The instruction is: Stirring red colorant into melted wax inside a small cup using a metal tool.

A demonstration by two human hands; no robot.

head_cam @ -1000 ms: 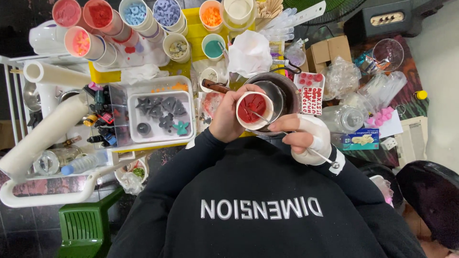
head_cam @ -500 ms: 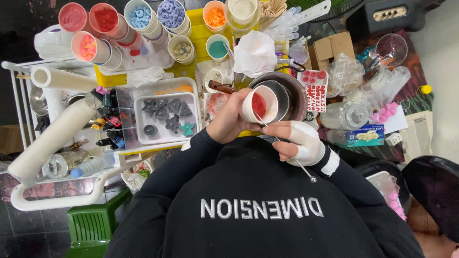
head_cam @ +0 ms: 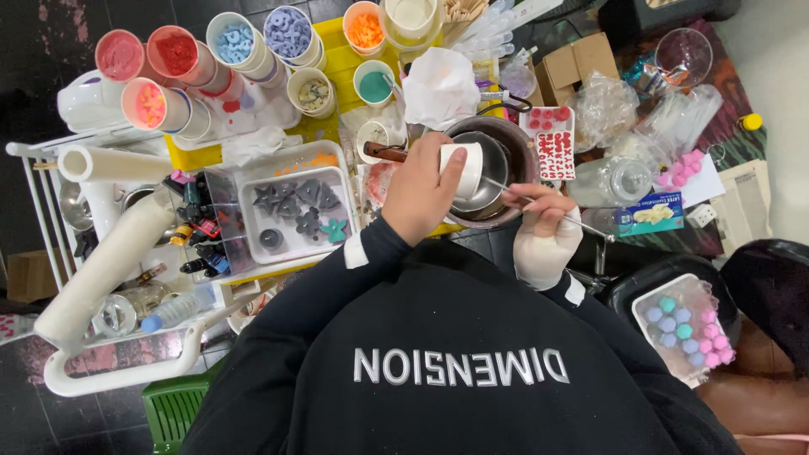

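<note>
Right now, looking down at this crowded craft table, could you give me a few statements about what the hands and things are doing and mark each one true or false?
1. The left hand holds a white cup tipped on its side over a metal pot. True.
2. The right hand is empty. False: it holds a thin stick that reaches toward the pot.
3. A clear tray of dark moulded shapes sits beside the left hand. True.
4. The cups at the far edge of the table are all empty. False: they hold red, pink, blue, purple and orange pieces.
5. The right hand wears a pale glove. True.
</note>
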